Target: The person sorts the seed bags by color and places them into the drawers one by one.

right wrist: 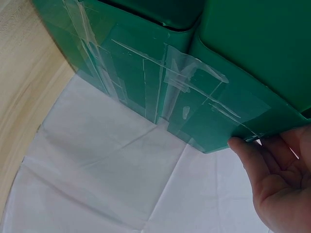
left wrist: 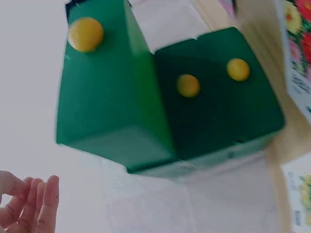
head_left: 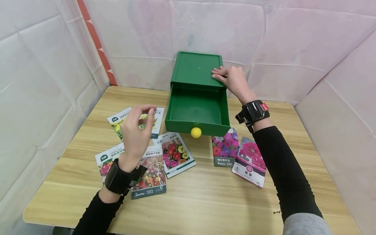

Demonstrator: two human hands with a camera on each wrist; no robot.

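Observation:
A green drawer box [head_left: 196,70] stands at the back of the wooden table [head_left: 205,199]. Its top drawer [head_left: 196,111] is pulled out, shows nothing inside, and has a yellow knob [head_left: 195,132] on its front. My right hand [head_left: 223,75] rests with flat fingers on the box top at its right front corner. In the right wrist view the thumb of that hand [right wrist: 272,179] touches the box edge [right wrist: 218,141]. My left hand [head_left: 147,114] hovers above the seed packets [head_left: 176,153], fingers loosely curled and holding nothing. The blurred left wrist view shows the box [left wrist: 116,87] and fingertips [left wrist: 36,201].
Several flower seed packets lie flat on the table: a group at left [head_left: 149,173] under my left hand, two at right [head_left: 249,161] in front of the drawer. White padded walls [head_left: 44,81] close in the table on three sides. Clear tape [right wrist: 160,82] covers the box's side.

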